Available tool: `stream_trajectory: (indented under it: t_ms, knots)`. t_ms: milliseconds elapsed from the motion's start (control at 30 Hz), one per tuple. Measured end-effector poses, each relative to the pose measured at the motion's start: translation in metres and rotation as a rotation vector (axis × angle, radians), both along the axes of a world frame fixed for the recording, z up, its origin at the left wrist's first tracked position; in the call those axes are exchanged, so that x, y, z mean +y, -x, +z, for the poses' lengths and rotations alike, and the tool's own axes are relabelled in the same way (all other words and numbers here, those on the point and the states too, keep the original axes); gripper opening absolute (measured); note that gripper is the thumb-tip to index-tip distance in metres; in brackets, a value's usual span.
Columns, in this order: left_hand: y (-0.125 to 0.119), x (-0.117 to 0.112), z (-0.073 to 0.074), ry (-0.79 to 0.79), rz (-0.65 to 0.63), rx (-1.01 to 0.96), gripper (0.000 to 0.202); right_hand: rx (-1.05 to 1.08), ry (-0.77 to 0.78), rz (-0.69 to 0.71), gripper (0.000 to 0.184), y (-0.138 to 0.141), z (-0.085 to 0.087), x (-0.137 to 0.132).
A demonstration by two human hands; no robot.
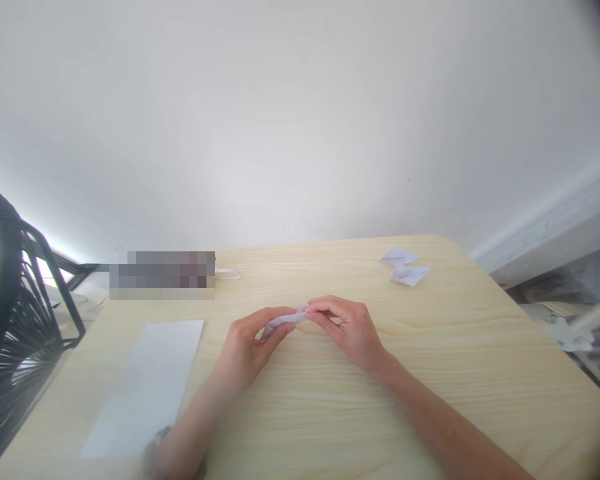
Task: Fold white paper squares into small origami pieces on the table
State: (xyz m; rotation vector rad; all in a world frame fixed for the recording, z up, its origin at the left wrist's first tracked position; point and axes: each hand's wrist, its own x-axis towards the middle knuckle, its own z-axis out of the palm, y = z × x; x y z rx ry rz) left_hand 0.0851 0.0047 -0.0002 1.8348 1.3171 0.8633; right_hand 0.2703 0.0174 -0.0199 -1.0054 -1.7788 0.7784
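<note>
The left hand (247, 343) and the right hand (353, 330) both pinch a small folded paper (284, 321) between them, one at each end, just above the middle of the table (455, 380). A flat white sheet (145, 387) lies on the table to the left of the hands. Two little folded papers (405, 268) sit near the far right corner, well apart from the hands.

Your light wood worktop (430, 373) carries a white sheet of paper (147, 383) at your near left, two small folded paper pieces (409, 274) touching each other at the far right, and a thin white loop (229, 273) near the back edge.
</note>
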Motion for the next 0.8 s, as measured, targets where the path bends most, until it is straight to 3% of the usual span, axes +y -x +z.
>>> stream_trajectory:
  t_ms: [100,267,400,533,800]
  knots:
    - [-0.002,0.000,0.002,0.142,0.073,-0.042,0.032,0.046,0.011,-0.049,0.012,0.001,-0.003,-0.002]
    - [-0.005,-0.001,0.005,0.294,0.022,-0.108,0.025,0.047,0.039,-0.064,0.020,0.004,-0.003,-0.004]
    - [-0.003,0.000,0.007,0.429,-0.020,-0.189,0.027,0.040,-0.019,0.006,0.009,0.004,0.001,-0.003]
    - [0.001,0.002,0.010,0.564,-0.059,-0.276,0.027,0.012,-0.116,0.120,0.009,0.003,0.004,-0.001]
    - [-0.001,0.002,0.013,0.562,-0.045,-0.244,0.029,-0.069,-0.161,0.175,0.012,0.003,0.003,-0.003]
